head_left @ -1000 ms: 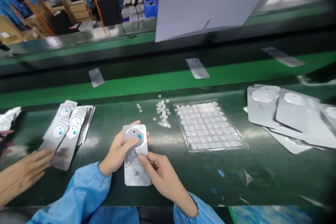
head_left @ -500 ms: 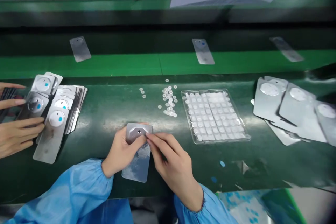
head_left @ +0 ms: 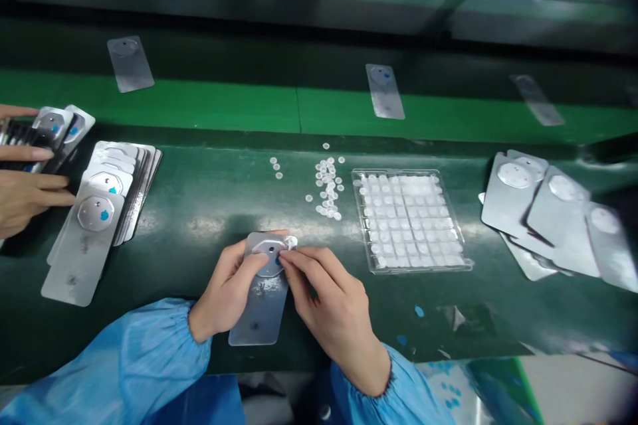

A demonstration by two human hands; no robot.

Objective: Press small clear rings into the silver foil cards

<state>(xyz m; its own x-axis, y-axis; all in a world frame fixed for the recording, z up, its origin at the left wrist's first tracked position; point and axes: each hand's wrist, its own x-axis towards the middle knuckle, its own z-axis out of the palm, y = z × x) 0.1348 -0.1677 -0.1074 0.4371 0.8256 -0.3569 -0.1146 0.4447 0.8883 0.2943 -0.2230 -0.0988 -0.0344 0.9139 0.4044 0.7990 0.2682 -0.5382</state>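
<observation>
Near the front edge of the green table, my left hand (head_left: pixel 226 289) grips a silver metal plate (head_left: pixel 259 315) by its left side, thumb on top beside a round recess with a small dark hole. The thumb and index finger of my right hand (head_left: pixel 331 299) are pinched at the right side of that recess, over a small blue dot (head_left: pixel 278 260). Whether the fingertips hold the dot cannot be made out. Beyond the plate lie small white discs (head_left: pixel 327 189) in a loose cluster, left of a clear tray (head_left: pixel 466 264) filled with rows of white pieces.
Stacked plates with blue dots (head_left: pixel 84 246) lie at left, where another person's hands (head_left: pixel 30 196) hold more plates. Overlapping plates (head_left: pixel 558 212) lie at right. Single plates (head_left: pixel 130 65) rest on the green strip behind. Blue scraps (head_left: pixel 419 311) lie front right.
A blue dot now shows by my right fingertips on the plate. The other person's hands have lifted some plates off the left stack. The view has shifted slightly.
</observation>
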